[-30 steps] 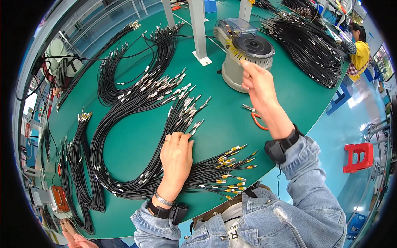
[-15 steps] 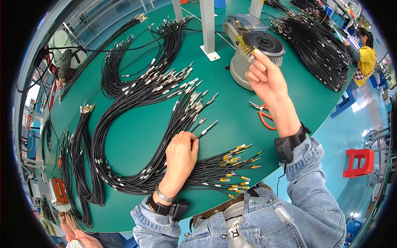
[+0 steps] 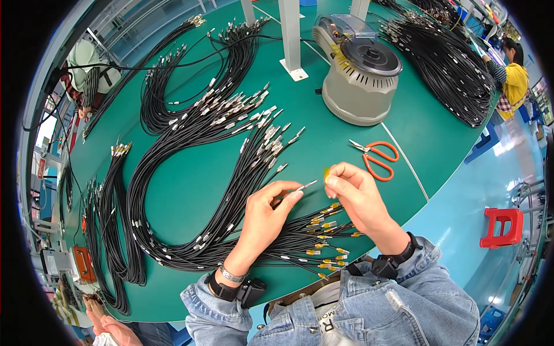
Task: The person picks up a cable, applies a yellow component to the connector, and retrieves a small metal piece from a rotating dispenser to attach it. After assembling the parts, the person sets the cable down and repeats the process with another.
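Observation:
My left hand (image 3: 268, 210) is closed in a pinch on the end of a black cable (image 3: 308, 185), whose thin metal tip points right beyond the fingertips. A short way to its right, my right hand (image 3: 360, 199) pinches a small piece of yellow tape (image 3: 326, 174). The tape and the cable tip are apart. Under both hands lies a bundle of black cables with yellow-wrapped ends (image 3: 323, 225). Beyond my left hand, cable ends with white labels (image 3: 277, 138) fan out from a curved bundle.
A round grey tape dispenser (image 3: 360, 95) stands at the far side, with orange-handled scissors (image 3: 384, 158) nearer me. A grey post (image 3: 291, 40) rises from the green table (image 3: 314, 144). More cable bundles (image 3: 444, 69) lie around. A person in yellow (image 3: 512, 83) is at the right.
My right hand has come down from the tape dispenser toward my left hand, carrying the yellow tape. My left hand has moved slightly right, lifting the cable end.

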Motion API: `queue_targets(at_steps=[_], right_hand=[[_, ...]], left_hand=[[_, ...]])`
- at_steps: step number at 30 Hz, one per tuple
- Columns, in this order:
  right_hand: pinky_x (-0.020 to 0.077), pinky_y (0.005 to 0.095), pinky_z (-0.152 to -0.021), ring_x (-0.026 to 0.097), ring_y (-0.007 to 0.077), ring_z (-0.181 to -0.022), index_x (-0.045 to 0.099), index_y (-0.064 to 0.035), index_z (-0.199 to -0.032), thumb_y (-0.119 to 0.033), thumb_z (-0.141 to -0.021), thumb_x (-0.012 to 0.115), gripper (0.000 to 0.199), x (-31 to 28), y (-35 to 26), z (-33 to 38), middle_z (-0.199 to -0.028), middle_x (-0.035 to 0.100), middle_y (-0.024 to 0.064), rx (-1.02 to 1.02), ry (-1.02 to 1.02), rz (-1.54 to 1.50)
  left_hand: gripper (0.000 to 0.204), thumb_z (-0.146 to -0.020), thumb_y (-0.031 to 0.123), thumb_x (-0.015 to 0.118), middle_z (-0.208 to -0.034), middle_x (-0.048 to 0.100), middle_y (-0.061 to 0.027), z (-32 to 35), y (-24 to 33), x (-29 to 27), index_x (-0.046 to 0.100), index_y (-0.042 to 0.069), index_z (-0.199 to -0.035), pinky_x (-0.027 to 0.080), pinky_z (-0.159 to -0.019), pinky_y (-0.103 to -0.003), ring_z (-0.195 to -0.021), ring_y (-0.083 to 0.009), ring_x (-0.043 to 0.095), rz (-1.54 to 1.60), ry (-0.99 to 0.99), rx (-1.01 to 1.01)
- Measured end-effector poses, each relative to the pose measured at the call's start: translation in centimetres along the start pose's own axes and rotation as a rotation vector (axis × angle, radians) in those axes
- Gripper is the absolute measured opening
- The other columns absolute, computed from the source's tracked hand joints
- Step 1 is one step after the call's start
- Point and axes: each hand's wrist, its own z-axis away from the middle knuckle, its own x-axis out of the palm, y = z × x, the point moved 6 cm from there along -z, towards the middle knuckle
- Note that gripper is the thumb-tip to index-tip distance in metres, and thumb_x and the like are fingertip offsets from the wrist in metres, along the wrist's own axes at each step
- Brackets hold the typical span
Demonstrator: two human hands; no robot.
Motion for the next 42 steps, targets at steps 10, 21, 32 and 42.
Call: queue_targets(at_steps=[10,21,32,42], right_hand=[[0.0461,0.0261,-0.081,0.057,0.0123,-0.085,0.052,-0.0015,-0.094,-0.001,-0.081,0.063,0.017,-0.1,1.6,-0.8,-0.089,0.059,0.0055,0.036,0.086,0.102],[0.0444,0.0248,-0.079,0.055,0.0108,-0.083,0.053,-0.0016,-0.092,-0.003,-0.082,0.062,0.014,-0.3,0.6,-0.1,-0.087,0.058,0.0037,-0.030,0.100,0.086],[0.0387,0.0209,-0.060,0.046,0.0038,-0.068,0.056,0.0002,-0.080,-0.010,-0.086,0.060,0.012,0.4,2.0,2.2,-0.079,0.052,-0.0011,-0.024,0.051,0.259],[0.0350,0.0202,-0.053,0.041,0.0016,-0.060,0.057,-0.0002,-0.079,-0.009,-0.085,0.060,0.011,0.3,2.3,1.5,-0.068,0.051,-0.0044,-0.034,0.081,0.332]], left_hand=[[0.011,-0.082,0.007,0.063,-0.082,0.064,-0.0069,1.5,-0.1,-1.2,0.064,-0.001,-0.090,0.044,-0.058,-0.023,-0.064,-0.0095,0.056,-0.331,0.048,0.180],[0.012,-0.085,0.008,0.059,-0.077,0.065,-0.0078,0.2,1.0,1.3,0.063,-0.001,-0.093,0.047,-0.060,-0.023,-0.065,-0.0120,0.060,-0.047,-0.072,0.072],[0.012,-0.075,-0.002,0.068,-0.070,0.062,-0.0058,1.7,3.7,1.1,0.063,0.002,-0.085,0.042,-0.047,-0.022,-0.055,-0.0122,0.055,-0.448,0.267,0.554],[0.015,-0.072,-0.004,0.070,-0.069,0.061,-0.0057,1.9,3.6,1.3,0.061,0.003,-0.082,0.040,-0.043,-0.023,-0.052,-0.0131,0.054,-0.416,0.283,0.607]])
